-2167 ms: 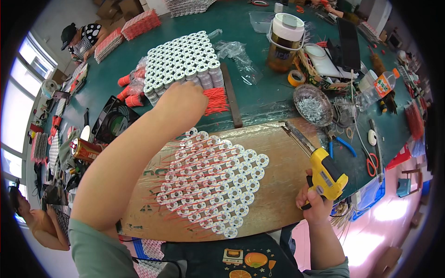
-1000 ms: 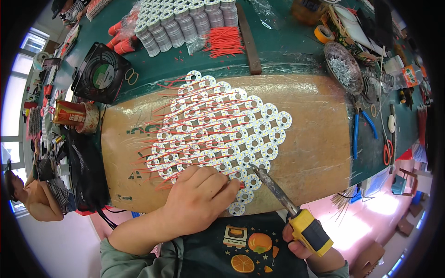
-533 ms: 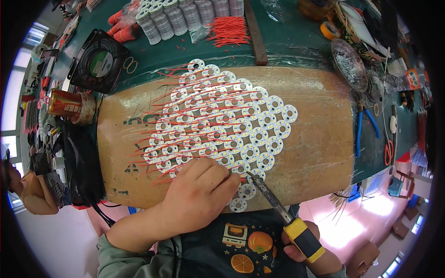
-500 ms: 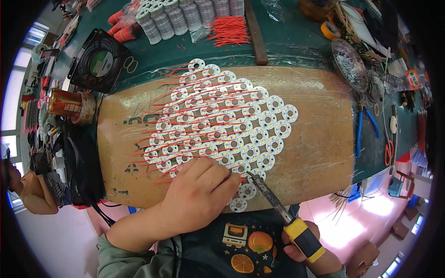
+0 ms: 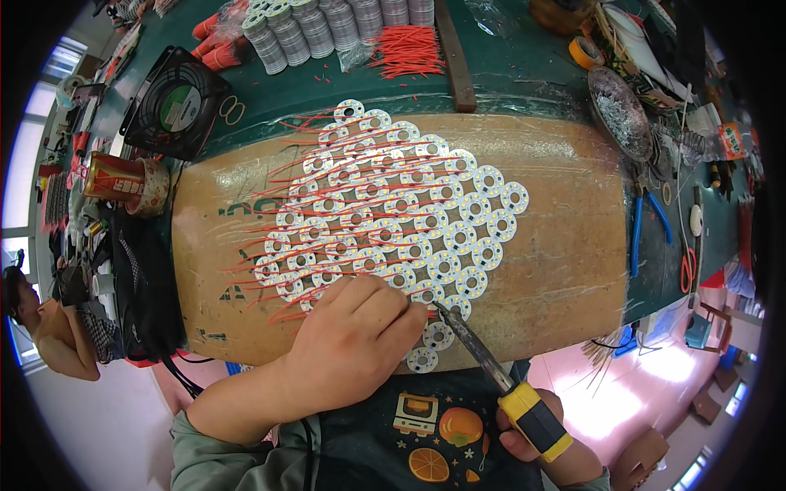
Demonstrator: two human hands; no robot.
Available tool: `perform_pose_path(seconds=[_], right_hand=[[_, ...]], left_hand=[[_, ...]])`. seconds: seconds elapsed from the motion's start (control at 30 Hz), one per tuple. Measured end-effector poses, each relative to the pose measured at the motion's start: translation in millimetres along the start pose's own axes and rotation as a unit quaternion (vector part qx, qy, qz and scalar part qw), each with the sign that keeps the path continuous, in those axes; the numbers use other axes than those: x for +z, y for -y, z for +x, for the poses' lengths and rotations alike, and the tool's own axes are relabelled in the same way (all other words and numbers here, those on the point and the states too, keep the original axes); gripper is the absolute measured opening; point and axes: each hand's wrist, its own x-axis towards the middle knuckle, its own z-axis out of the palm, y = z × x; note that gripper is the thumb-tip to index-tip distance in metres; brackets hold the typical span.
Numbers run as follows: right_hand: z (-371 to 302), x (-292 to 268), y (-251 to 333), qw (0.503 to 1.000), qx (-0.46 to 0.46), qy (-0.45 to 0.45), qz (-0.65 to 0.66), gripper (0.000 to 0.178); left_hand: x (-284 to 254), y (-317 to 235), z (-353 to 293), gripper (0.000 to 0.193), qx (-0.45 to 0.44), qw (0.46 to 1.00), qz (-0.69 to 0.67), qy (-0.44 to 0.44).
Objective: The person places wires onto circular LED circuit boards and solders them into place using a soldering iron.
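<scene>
Many round white LED circuit boards (image 5: 444, 266), each with a centre hole, lie edge to edge in a diamond on a brown board (image 5: 565, 221). Thin red wires (image 5: 282, 244) run across many of them, their loose ends pointing left. My left hand (image 5: 352, 331) rests over the near boards, thumb and fingers pinched; a short red end shows at the fingertips. My right hand (image 5: 524, 434) grips the yellow-and-black handle of a soldering iron (image 5: 483, 360). Its dark tip touches or hovers just above a board beside my left fingertips; I cannot tell which.
At the back stand stacks of round boards (image 5: 311, 33) beside a pile of red wires (image 5: 409, 51) and a wooden bar (image 5: 458, 65). A black fan (image 5: 176, 102) and a can (image 5: 115, 176) are left. Blue-handled pliers (image 5: 637, 233) and a metal dish (image 5: 618, 114) lie right. Another person (image 5: 53, 327) is far left.
The iron's tip has shifted very slightly left, toward my left fingertips. Both hands otherwise hold nearly the same place, and the view has moved a little.
</scene>
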Motion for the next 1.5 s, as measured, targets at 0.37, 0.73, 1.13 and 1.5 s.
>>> perform_pose_path(seconds=[0.37, 0.73, 1.13, 1.5], right_hand=[[-4, 0, -3, 1.000, 0.007, 0.005, 0.017, 0.038], [-16, -2, -23, 0.999, -0.028, 0.002, 0.043, 0.034], [-8, -5, -22, 1.000, -0.027, -0.001, -0.001, 0.039], [6, -2, -22, 0.997, -0.072, -0.005, -0.020, 0.033]], left_hand=[[0, 0, 0, 0.026, -0.005, 1.000, -0.001, -0.002], [-2, 0, 0, 0.027, -0.004, 1.000, 0.000, 0.008], [-18, 1, 5, 0.023, -0.024, 0.997, -0.068, 0.034], [2, 9, 18, 0.026, -0.015, 0.999, 0.034, -0.003]])
